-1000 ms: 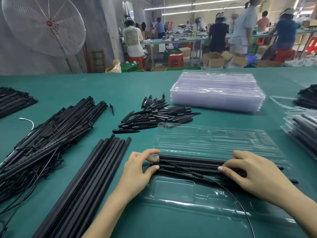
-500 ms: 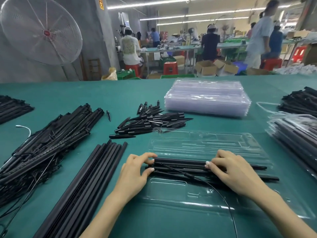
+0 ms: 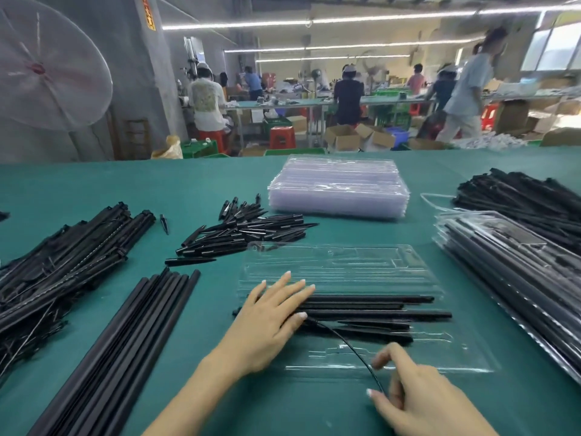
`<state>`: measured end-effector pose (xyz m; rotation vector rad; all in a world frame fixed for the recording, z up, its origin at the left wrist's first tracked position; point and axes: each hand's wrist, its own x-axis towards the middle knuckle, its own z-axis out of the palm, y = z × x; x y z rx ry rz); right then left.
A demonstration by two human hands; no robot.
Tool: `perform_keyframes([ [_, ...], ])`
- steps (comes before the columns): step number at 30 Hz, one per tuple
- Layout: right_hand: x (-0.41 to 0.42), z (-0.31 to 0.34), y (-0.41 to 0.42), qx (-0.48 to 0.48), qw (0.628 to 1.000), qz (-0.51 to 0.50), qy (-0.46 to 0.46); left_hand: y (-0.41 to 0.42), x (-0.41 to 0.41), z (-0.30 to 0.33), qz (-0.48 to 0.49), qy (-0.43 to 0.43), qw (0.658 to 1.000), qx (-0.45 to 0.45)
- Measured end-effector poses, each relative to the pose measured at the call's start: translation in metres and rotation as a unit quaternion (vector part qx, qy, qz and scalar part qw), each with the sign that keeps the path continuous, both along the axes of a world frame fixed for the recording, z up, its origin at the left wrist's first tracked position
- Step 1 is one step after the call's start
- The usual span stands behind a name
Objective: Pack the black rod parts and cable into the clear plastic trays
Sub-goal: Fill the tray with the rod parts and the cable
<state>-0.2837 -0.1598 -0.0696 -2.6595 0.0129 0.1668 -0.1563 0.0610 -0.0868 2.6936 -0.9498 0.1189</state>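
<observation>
An open clear plastic tray (image 3: 345,265) lies on the green table in front of me. Several black rod parts (image 3: 377,313) lie side by side across its middle. My left hand (image 3: 270,322) rests flat with straight fingers on the left ends of those rods. A thin black cable (image 3: 349,344) runs from the rods down over the tray's near half. My right hand (image 3: 418,401) is near the bottom edge, and its thumb and fingers pinch the cable's near part.
Long black tubes (image 3: 125,341) lie at the left, with a tangled heap of rods and cables (image 3: 56,265) beyond. Short pointed parts (image 3: 245,231) sit behind the tray. Empty clear trays (image 3: 339,187) are stacked at the back; packed trays (image 3: 515,272) and more rods (image 3: 528,196) are at the right.
My right hand left the rods, came back toward me and took hold of the cable. My left hand flattened out over the rods' left ends. The view tilted up.
</observation>
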Motion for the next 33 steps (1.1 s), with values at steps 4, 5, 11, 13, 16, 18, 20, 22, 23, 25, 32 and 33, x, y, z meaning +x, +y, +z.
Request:
perform_keyframes([
  [4,0.006,0.003,-0.006,0.163,0.986,-0.046,-0.016,-0.008,0.000,-0.015,-0.016,0.046,0.997,0.065],
  [5,0.009,0.006,-0.008,0.197,0.978,-0.058,-0.035,-0.008,0.002,-0.016,-0.013,0.046,0.996,0.076],
  [11,0.035,0.022,-0.031,0.482,0.859,-0.162,0.064,-0.008,0.005,-0.018,-0.012,0.043,0.995,0.094],
  [13,0.037,0.028,-0.040,0.574,0.787,-0.161,0.160,-0.007,0.004,-0.019,-0.013,0.045,0.995,0.090],
  [16,0.034,0.034,-0.060,0.674,0.669,-0.135,0.284,-0.007,0.006,-0.020,-0.015,0.044,0.995,0.086],
  [18,0.037,0.036,-0.075,0.709,0.609,-0.138,0.328,-0.006,0.007,-0.022,-0.015,0.042,0.995,0.091],
  [20,0.044,0.041,-0.087,0.657,0.664,-0.161,0.318,-0.006,0.008,-0.022,-0.015,0.039,0.995,0.096],
  [22,0.054,0.038,-0.093,0.409,0.886,-0.134,0.174,-0.006,0.008,-0.022,-0.014,0.039,0.994,0.101],
  [23,0.059,0.034,-0.093,0.238,0.965,-0.096,0.061,-0.006,0.008,-0.022,-0.013,0.039,0.994,0.104],
  [25,0.067,0.029,-0.092,-0.037,0.993,-0.029,-0.106,-0.007,0.007,-0.021,-0.011,0.037,0.994,0.106],
  [32,0.079,0.001,-0.093,-0.189,0.966,-0.049,-0.168,-0.006,0.003,-0.020,-0.023,0.020,0.995,0.093],
  [33,0.079,-0.001,-0.094,-0.177,0.968,-0.055,-0.167,-0.006,0.003,-0.020,-0.028,0.021,0.995,0.091],
])
